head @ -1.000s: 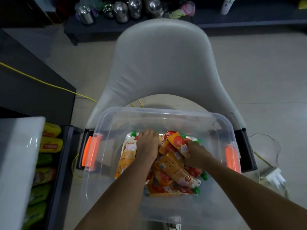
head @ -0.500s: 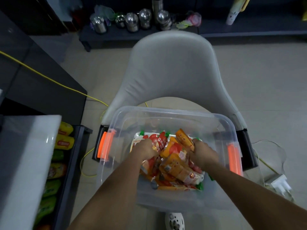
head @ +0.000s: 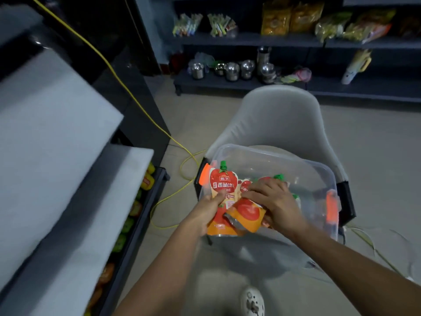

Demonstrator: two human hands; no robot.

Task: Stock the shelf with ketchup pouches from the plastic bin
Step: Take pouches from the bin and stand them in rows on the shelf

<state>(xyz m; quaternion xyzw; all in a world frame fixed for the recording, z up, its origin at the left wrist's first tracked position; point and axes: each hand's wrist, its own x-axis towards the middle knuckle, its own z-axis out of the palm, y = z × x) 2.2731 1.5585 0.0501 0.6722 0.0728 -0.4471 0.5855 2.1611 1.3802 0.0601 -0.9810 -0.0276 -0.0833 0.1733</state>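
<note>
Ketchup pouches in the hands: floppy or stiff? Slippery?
Probably floppy: the lower pouch is bent and creased where the right hand holds it. Likely slick, since its foil edge shines; the left hand pinches the upright pouch with its thumb, which seems a safe grip. The green cap looks the stiffest part. Flat, so unlikely to roll.

Pretty dim, cool bluish cast all over. Sharpest bit is the print on the ketchup pouches [head: 224, 185] right at the fingers [head: 257, 190]. Left of the fingers the white shelf boards [head: 57, 133] smear into motion blur. Soft shadow on the floor [head: 262, 272] just below them. Tiny glints on steel cups [head: 232, 70] far beyond; frame edges bow.
</note>
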